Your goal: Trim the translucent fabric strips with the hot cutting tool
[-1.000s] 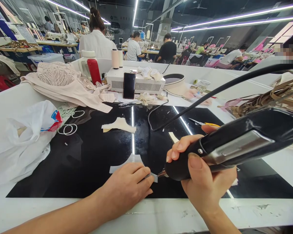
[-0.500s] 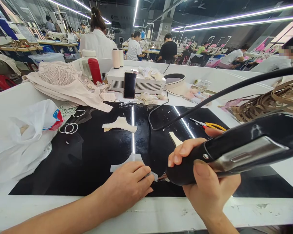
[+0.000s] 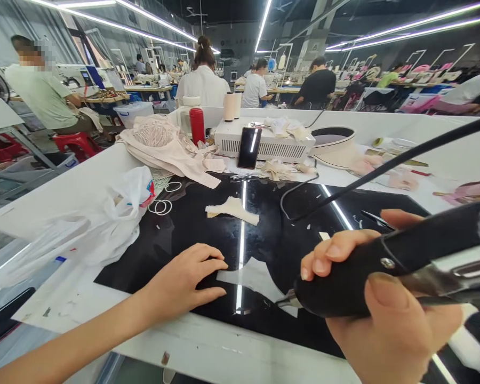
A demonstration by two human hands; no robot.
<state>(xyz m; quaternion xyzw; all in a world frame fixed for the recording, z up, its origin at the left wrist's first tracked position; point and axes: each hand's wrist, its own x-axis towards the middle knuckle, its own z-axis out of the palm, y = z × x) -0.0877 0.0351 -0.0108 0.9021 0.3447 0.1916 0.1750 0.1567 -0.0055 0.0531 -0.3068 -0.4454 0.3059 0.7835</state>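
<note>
My right hand (image 3: 400, 304) is wrapped round a thick black corded tool (image 3: 336, 282) with a pointed metal tip. That tip touches the right end of a thin whitish translucent piece (image 3: 254, 277), which lies flat on the glossy black sheet (image 3: 184, 234). At the left end of this piece is my left hand (image 3: 190, 277), thumb and fingers apart, with nothing between them. Farther back on the sheet lies a cream fabric piece (image 3: 232, 208). Part of another pale piece (image 3: 324, 236) shows just beyond my right fingers.
A white plastic bag (image 3: 120, 218) and white rings (image 3: 160, 207) lie left. Behind stand a phone (image 3: 249, 148), a vented white box (image 3: 272, 144), a red bottle (image 3: 197, 126) and beige garments (image 3: 164, 144). The tool's black cord (image 3: 384, 168) crosses the right side. People sit farther off.
My left hand has let go of the whitish piece and moved to its left, fingers now spread. The camera view has turned left. My right hand still holds the tool at the piece.
</note>
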